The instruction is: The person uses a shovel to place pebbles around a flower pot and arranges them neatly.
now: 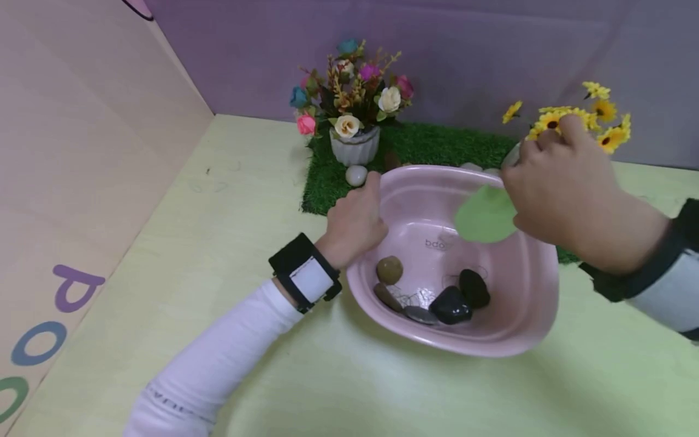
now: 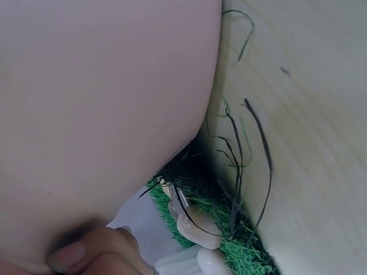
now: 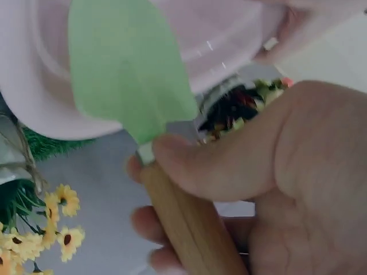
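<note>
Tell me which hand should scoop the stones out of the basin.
Right. The right hand already grips the green scoop above the basin; the left hand holds the rim, steadying it.

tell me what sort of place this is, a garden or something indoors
Indoors, most likely a staged tabletop craft corner rather than a garden: a patch of fake grass lies on a pale tabletop, a small pot of artificial flowers stands on it, and plain board walls close it in.

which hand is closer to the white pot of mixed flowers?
Left. The left hand grips the pink basin rim just below the white pot; the right hand holds the green spatula farther off.
</note>
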Motion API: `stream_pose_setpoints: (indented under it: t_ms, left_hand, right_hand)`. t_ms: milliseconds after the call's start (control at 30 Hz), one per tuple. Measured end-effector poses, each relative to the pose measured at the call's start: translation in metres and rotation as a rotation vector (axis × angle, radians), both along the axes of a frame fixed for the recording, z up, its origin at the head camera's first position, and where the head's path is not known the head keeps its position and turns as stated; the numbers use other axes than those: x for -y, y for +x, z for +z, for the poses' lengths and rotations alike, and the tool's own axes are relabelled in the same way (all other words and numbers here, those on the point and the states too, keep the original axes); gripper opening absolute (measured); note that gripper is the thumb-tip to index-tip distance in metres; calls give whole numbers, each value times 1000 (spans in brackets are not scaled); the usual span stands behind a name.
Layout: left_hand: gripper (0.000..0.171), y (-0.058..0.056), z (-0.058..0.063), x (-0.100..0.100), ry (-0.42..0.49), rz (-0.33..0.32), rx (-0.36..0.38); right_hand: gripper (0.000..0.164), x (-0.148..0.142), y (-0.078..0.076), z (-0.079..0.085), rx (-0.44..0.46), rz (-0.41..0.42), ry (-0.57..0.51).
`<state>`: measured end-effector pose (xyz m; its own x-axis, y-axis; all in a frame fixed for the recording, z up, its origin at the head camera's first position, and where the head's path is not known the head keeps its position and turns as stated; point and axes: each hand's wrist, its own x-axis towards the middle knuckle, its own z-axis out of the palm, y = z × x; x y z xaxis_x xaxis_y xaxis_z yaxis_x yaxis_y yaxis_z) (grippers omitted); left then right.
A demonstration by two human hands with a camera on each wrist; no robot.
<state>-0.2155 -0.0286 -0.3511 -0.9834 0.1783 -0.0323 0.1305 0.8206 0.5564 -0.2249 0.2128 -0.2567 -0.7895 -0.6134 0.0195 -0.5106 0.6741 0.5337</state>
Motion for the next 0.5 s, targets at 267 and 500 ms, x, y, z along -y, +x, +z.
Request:
stream_pose_setpoints:
  t_ms: [267,500]
  left_hand:
    - [55,-1,-2,0,9,-3,-5]
    - [53,-2,-2,-2,-14,8,-14]
  right_hand:
    - [41,8,17,-17,22,-50,50]
    - [38,-1,15,-16,217,-201,81]
